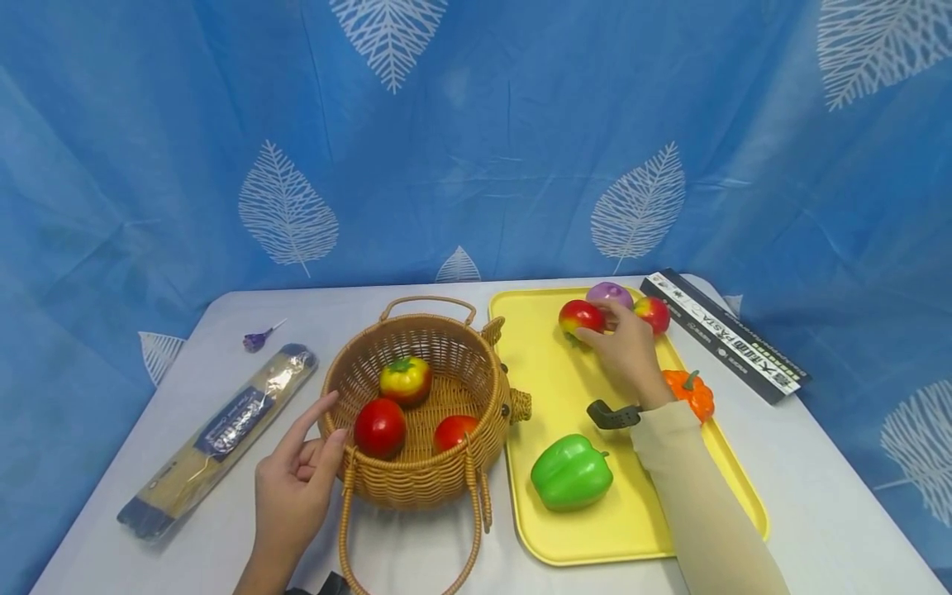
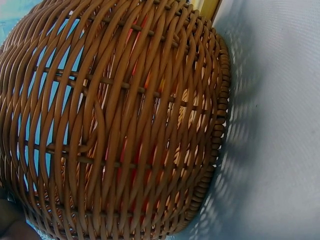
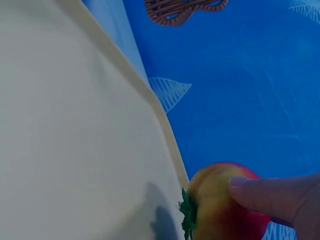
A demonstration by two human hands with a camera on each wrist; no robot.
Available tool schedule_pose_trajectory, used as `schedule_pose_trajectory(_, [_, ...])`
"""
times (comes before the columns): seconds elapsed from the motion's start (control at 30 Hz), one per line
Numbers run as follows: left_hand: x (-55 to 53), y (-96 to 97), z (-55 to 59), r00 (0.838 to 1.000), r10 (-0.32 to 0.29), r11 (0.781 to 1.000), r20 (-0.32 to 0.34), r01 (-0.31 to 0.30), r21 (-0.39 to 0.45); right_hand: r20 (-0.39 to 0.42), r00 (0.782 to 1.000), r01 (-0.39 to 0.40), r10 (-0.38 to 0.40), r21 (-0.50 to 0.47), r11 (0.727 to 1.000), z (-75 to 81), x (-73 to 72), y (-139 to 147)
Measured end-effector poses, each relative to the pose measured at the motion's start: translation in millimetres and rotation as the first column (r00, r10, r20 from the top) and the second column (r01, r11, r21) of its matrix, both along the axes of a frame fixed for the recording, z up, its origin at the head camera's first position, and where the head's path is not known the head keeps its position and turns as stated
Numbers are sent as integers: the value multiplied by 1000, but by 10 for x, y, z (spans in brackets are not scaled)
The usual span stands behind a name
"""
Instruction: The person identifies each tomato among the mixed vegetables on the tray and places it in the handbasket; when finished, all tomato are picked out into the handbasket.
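Note:
My right hand [image 1: 630,351] pinches a red-and-yellow round fruit [image 1: 581,318] over the far part of a yellow tray [image 1: 539,364]. In the right wrist view, the thumb presses the side of this fruit [image 3: 225,200], whose green leafy cap faces left. My left hand [image 1: 293,487] is at the near-left rim of a wicker basket [image 1: 416,487], index finger and thumb extended at the rim, the other fingers bent. Inside the basket lie a yellow-and-red fruit [image 1: 405,381] and two red ones, left [image 1: 380,428] and right [image 1: 455,431]. Its weave [image 2: 125,115] fills most of the left wrist view.
The tray also bears a green bell pepper [image 1: 571,473], an orange pumpkin [image 1: 690,395], a purple onion-like vegetable [image 1: 610,293] and another red-and-yellow fruit [image 1: 652,314]. A black pasta box [image 1: 725,335] lies right, a noodle packet [image 1: 219,442] and a purple-wrapped lollipop [image 1: 256,340] left.

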State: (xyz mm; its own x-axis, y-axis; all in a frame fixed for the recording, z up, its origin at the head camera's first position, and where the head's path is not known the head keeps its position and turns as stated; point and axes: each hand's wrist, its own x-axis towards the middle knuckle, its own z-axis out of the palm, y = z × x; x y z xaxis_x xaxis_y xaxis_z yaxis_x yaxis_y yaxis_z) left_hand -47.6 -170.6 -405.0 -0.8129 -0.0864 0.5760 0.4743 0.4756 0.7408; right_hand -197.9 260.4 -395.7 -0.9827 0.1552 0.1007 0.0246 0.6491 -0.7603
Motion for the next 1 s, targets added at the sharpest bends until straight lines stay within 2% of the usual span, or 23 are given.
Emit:
schedule_pose_trajectory(0.33, [12,-3,13,1000,-12,1000,8,12,3,-85,996,-21,23,20,1000,186,24,14])
schedule_pose_trajectory(0.67, [13,-1,9,999,-26,999,26,25,29,-92,993,-80,74,-61,995,414,141,-67])
schedule_pose_trajectory(1.0, [9,2,6,999,-23,999,25,22,31,-157,977,-164,142,-137,977,688,321,-230])
